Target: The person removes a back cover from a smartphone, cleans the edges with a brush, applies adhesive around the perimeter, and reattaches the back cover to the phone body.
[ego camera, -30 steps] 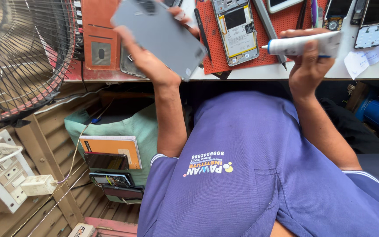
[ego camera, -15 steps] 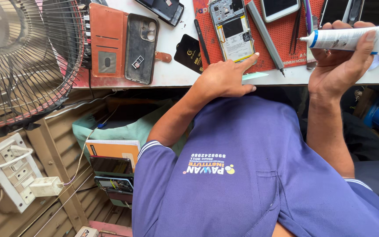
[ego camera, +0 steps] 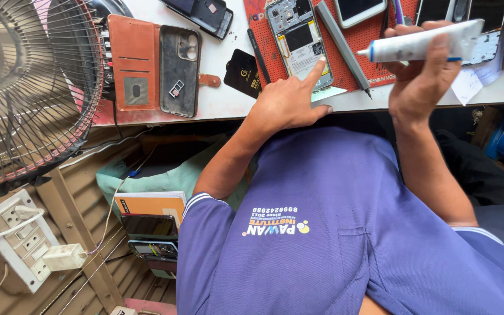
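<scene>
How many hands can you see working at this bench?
2. The left hand rests its index finger on the opened phone on the red mat; the right hand holds a white tube above the mat. No other hands show.

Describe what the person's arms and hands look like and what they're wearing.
Both arms are bare below short purple sleeves; the left sleeve has a white-striped cuff. The left hand and right hand are bare, with no gloves, rings or watch visible.

Purple short-sleeved polo shirt (ego camera: 345, 233), white-striped sleeve cuffs, chest pocket, small printed emblem on chest; bare forearms, no gloves.
</scene>
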Available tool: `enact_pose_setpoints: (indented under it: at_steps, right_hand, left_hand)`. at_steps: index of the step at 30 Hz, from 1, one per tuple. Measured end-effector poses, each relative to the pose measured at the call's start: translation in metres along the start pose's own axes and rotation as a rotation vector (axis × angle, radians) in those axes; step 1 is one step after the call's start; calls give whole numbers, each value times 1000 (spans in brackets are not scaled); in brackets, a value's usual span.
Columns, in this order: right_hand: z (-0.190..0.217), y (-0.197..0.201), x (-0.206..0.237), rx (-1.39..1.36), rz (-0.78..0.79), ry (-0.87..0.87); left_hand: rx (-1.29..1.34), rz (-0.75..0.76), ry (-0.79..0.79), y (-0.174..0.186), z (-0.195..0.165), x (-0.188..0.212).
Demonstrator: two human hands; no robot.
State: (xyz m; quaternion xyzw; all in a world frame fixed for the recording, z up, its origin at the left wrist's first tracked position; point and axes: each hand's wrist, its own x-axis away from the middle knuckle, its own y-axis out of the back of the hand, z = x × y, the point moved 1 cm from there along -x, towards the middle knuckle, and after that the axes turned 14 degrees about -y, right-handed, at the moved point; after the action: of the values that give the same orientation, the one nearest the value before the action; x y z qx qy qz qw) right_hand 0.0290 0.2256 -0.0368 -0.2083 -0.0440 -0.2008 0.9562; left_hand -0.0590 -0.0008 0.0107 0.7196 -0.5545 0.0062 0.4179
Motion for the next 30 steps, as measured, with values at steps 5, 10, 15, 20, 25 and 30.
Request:
enact_pose_setpoints:
  at_steps: [5, 10, 15, 20, 25, 30]
  right_hand:
    - [-10, -32, -32, 215, 200, 204]
    - [-34, -29, -67, 391, 123, 186]
    - [-56, -14, -96, 507, 145, 252]
    - [-55, -17, -101, 514, 214, 264]
    - [-46, -25, -96, 505, 259, 304]
    - [-45, -22, -93, 541, 183, 262]
  left_hand:
    - [8, -6, -2, -3, 1, -1]
    - [25, -19, -12, -3, 1, -4]
    - [18, -15, -19, -5, -1, -7]
    - [30, -18, -30, -7, -2, -9]
    - [25, -55, -60, -10, 0, -9]
    - [8, -56, -67, -12, 0, -9]
